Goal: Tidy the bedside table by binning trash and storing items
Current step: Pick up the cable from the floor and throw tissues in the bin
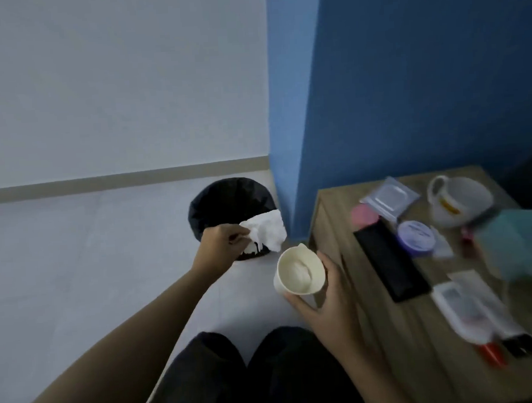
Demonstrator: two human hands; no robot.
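Observation:
My left hand [222, 241] pinches a crumpled white tissue [266, 232] and holds it over the near rim of a black-lined bin [224, 200] on the floor. My right hand [323, 294] grips a dented cream paper cup [298, 274] from below, just left of the wooden bedside table [401, 348]. On the table lie a black phone [390, 262], a purple-lidded jar [416, 237], a pink round thing [363, 214], a white mug [459, 200] and a teal tissue box [522, 241].
A clear plastic packet [389, 198] lies at the table's back. A white sachet [470, 307], a red and a black small item [510, 348] and white cables lie near the front right. A blue wall stands behind the table. My dark-trousered knees are at the bottom centre.

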